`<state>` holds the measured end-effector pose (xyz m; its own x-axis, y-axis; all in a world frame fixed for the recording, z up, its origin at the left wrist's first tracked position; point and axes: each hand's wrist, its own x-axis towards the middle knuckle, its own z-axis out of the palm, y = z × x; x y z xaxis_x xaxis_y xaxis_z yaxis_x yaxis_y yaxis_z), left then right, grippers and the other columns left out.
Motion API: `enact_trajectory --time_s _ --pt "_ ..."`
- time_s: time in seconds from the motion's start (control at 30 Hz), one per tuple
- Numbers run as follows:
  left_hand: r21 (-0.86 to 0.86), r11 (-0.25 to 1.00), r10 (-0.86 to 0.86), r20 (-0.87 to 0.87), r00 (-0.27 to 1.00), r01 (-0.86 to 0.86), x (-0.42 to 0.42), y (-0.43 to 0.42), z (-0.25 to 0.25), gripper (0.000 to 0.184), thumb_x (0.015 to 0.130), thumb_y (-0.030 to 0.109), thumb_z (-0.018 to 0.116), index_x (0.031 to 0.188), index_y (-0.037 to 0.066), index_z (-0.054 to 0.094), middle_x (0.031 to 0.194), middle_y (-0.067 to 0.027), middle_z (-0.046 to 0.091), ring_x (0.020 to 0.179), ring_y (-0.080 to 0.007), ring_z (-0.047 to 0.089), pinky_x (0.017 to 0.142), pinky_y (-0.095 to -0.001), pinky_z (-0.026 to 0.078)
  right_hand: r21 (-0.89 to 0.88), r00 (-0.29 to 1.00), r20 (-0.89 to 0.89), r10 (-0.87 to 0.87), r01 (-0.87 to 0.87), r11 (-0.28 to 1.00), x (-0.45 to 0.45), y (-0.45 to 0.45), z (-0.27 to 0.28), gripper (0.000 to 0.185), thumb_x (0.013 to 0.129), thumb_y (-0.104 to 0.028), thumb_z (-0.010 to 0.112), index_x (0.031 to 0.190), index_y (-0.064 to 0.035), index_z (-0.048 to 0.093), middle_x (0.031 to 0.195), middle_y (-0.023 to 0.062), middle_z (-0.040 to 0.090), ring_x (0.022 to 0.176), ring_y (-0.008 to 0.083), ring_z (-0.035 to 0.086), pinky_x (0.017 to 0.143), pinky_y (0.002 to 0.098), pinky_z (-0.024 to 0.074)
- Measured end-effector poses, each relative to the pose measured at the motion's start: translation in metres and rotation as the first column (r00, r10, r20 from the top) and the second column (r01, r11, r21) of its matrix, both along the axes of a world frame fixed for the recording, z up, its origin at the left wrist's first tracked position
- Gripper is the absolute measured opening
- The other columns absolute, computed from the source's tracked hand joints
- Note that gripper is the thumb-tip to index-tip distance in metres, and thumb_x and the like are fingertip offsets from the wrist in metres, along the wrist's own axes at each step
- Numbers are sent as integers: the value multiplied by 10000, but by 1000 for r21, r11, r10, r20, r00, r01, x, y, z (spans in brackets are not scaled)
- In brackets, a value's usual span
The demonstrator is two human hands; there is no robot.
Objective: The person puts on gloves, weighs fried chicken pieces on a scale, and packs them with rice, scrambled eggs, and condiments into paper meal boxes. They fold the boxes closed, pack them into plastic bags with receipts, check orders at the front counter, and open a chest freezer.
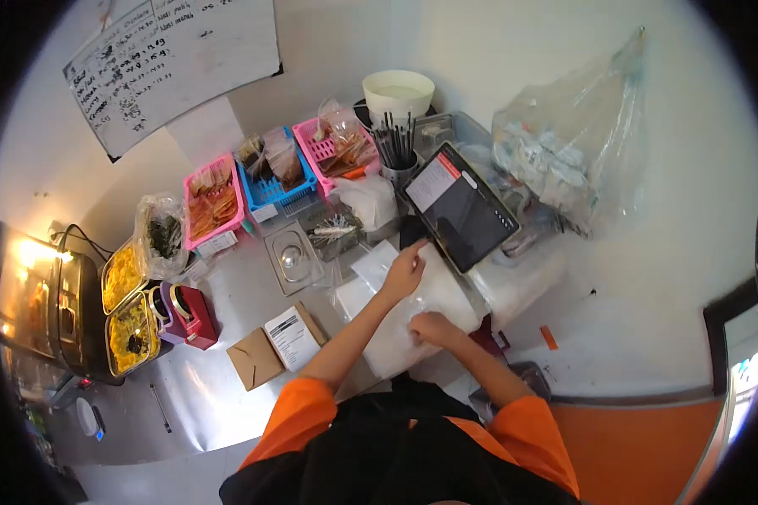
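Observation:
A stack of whitish plastic bags [379,341] lies on the counter in front of me. My left hand [404,271] is over its far part, fingers curled and the index finger reaching toward the lower edge of a tablet [463,210]. Whether anything is inside those fingers is hidden. Closer to my body, my right hand [429,328] is closed at the stack, with wrinkled clear plastic at its fingers. Left of the stack stands a brown cardboard box [256,359] beside a box with a printed white label [292,339].
Pink [213,202] and blue baskets [278,181] of packets line the wall. A lidded steel container [295,257] sits before them. Trays of yellow food [132,335] stand at left. Black straws [394,139] and a hanging plastic bag [564,151] are near the tablet.

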<state>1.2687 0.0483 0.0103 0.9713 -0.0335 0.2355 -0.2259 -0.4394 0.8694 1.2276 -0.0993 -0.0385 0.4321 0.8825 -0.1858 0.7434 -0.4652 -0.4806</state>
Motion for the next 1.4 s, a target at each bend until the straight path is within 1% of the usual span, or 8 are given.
enact_trajectory --time_s 0.23,0.37,0.47,0.57,0.77,1.03,1.17,1.4 --pt "10 935 341 -306 889 -356 164 -42 -9 628 814 369 439 1269 -8 224 864 -300 544 829 -400 550 703 -438 418 307 966 109 -234 191 932 -31 -20 -3 132 727 -196 552 718 -66 570 766 67 536 769 236 526 642 334 440" --pt "-36 997 61 -109 992 -65 110 -55 61 480 812 315 472 1204 56 375 845 -182 576 712 -336 556 666 -399 426 465 930 -32 -365 338 818 -43 -22 -4 137 730 -180 569 763 -47 569 770 80 515 772 257 506 674 345 421" --pt "-127 878 479 256 839 -462 102 -55 0 430 828 257 470 1192 45 385 683 -108 545 580 -204 503 589 -320 415 528 934 -90 -347 340 778 -41 -23 -5 143 719 -154 595 795 -35 573 759 83 510 760 260 499 671 346 418" --pt "-102 824 564 227 794 -557 92 -51 -41 457 829 340 446 1187 64 379 906 -187 531 768 -308 522 711 -377 407 525 940 -103 -324 328 785 -38 -23 -9 141 716 -141 598 795 -27 571 757 89 508 760 263 498 676 340 414" --pt "-237 878 400 -117 909 -416 116 -37 -52 496 844 360 409 1230 64 317 837 -188 520 768 -303 518 721 -381 405 501 955 -177 -237 295 814 -31 -24 -2 139 697 -99 590 811 -26 559 769 100 505 767 275 491 685 358 408" --pt "-311 913 284 18 959 -264 37 -28 -20 436 794 173 535 1178 39 378 864 -172 540 770 -220 528 691 -321 422 402 994 -39 -100 107 909 -19 -26 3 191 674 -65 546 862 -36 556 784 119 537 796 278 520 702 344 433" --pt "-27 998 51 57 997 -50 -67 -21 -10 532 719 181 621 1162 23 372 928 -140 538 832 -257 531 744 -328 417 547 983 -1 -181 152 823 -9 -26 -14 126 681 -47 522 803 -24 544 761 124 546 747 267 541 655 319 443" --pt "109 976 185 43 982 -189 -135 -31 -43 633 586 194 716 1108 9 408 1089 -160 466 1019 -325 451 872 -377 356 461 846 -494 -201 451 765 -12 -22 46 94 790 -117 501 791 -24 504 691 48 513 594 182 492 544 266 388"
